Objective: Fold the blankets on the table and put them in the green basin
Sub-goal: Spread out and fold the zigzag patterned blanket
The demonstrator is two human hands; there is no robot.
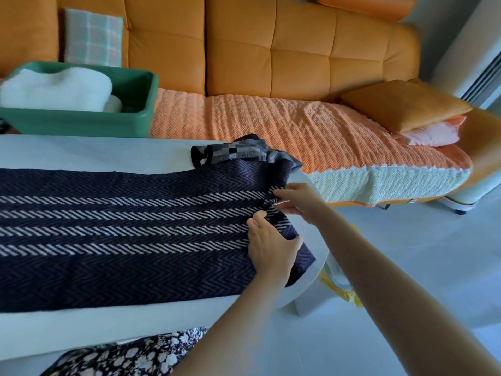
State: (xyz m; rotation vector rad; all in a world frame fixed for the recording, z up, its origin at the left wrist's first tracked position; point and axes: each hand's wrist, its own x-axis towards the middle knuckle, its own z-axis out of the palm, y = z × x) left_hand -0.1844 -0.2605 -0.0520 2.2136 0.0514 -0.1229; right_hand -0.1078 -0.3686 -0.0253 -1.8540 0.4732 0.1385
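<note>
The striped blanket (122,226) lies spread on the worktop (81,150), in front of the basin (81,123) (a white blanket (54,88) inside). At its end farthest from the basin, left hand (271,248) and right hand (295,202) pinch its edge, fingers curled.

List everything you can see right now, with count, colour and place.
striped blanket: one, navy with white stripes, spread on table
checked cloth: one, grey and black, bunched at table's far right
table: one, white, foreground
green basin: one, green, behind table, left
folded blankets: two visible, white, inside basin
sofa: one, orange, behind table
plaid cushion: one, grey-green, against sofa back
orange cushion: one, orange, sofa's right end
left hand: one, grips striped blanket's right end
right hand: one, pinches same end
</note>
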